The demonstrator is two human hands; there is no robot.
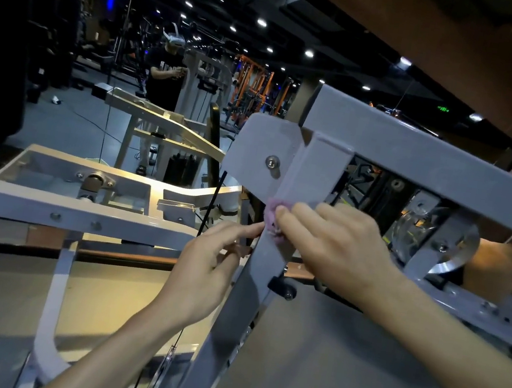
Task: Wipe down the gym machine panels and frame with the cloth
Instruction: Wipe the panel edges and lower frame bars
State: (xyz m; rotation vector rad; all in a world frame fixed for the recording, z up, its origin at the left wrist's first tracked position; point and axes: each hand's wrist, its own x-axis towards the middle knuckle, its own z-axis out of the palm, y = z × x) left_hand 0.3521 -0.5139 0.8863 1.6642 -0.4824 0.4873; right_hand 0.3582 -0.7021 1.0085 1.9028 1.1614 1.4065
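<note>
Your cloth [272,218], a small bunched pink-purple wad, sits against the slanted grey upright [267,255] of the gym machine frame, about halfway along the stretch of it that you can see, just below the grey panel [261,148] with the round bolt [272,162]. Only a little of the cloth shows; the rest is under your right hand [334,242]. That hand comes in from the right of the upright and lies over its face, fingers bent around the wad and pressing it to the metal.

Your left hand [206,272] is on the other side of the upright, a little lower. Its forefinger [247,229] stretches out and reaches the upright's left edge right beside the cloth; the other fingers are loosely curled near that edge, and whether they grip anything you cannot tell.

Above the cloth, the upright meets a wide grey crossbeam [435,161] running off to the right. A thin black cable [209,207] hangs just left of the upright, past your left hand. Further left stands a white machine arm [86,211] with bolts along its side. Well beyond the upright, up and to the left, a person [166,70] in a dark shirt stands among other machines.
</note>
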